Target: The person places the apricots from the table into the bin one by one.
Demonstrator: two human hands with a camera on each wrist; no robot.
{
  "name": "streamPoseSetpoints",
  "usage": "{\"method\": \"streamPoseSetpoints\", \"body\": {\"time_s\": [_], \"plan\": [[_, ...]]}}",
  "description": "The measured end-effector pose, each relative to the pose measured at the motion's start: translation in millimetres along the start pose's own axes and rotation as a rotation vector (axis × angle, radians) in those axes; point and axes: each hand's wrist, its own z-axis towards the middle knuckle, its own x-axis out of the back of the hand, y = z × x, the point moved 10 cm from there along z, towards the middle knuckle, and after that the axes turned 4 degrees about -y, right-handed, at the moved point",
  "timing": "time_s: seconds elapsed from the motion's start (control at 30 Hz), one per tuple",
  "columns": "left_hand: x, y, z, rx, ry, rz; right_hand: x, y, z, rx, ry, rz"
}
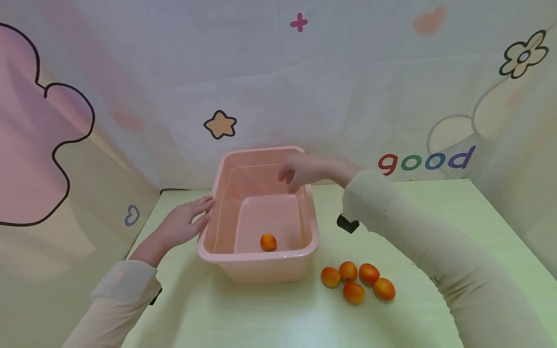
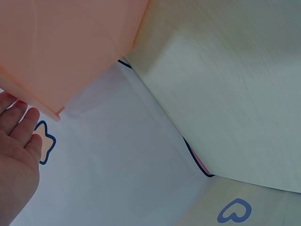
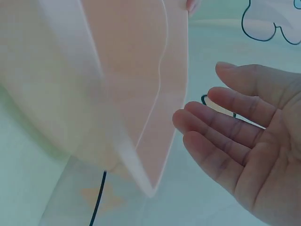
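A pink plastic basin (image 1: 270, 268) stands on the table, with one orange-red apricot (image 1: 268, 242) on its floor near the front wall. My left hand (image 1: 184, 223) touches the outside of the basin's left rim with extended fingers; the left wrist view shows those fingers at the rim (image 2: 33, 101). Over the far right part of the basin is my right hand (image 1: 304, 170), its fingers loosely bent and nothing in them. The right wrist view shows that empty palm (image 3: 263, 155) facing the camera beside the basin wall (image 3: 136, 94).
Several more apricots (image 1: 354, 293) lie grouped on the pale table (image 1: 243, 314), right of the basin's front corner. A printed white cloth (image 1: 261, 72) with a star and the word "good" hangs behind. A small black object (image 1: 348, 223) shows beside the right sleeve.
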Motion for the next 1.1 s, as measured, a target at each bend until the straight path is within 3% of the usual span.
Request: {"method": "streamPoseSetpoints", "body": {"time_s": [0.27,0.43,0.73,1.1], "plan": [[-0.6,-1.7,0.7,-0.006,-0.001,0.013,1.4,49.7,-46.4,0.017,0.104,0.144],[-0.1,-1.6,0.5,-0.004,-0.005,0.011,-18.4,80.7,-61.2,-0.041,0.123,0.15],[-0.3,-0.2,0.7,0.0,-0.006,0.0,-94.4,102.6,-59.5,-0.121,-0.116,0.188],[-1.3,-1.9,0.9,0.012,-0.011,-0.008,-152.8,116.1,-58.7,-0.178,-0.217,0.188]]}}
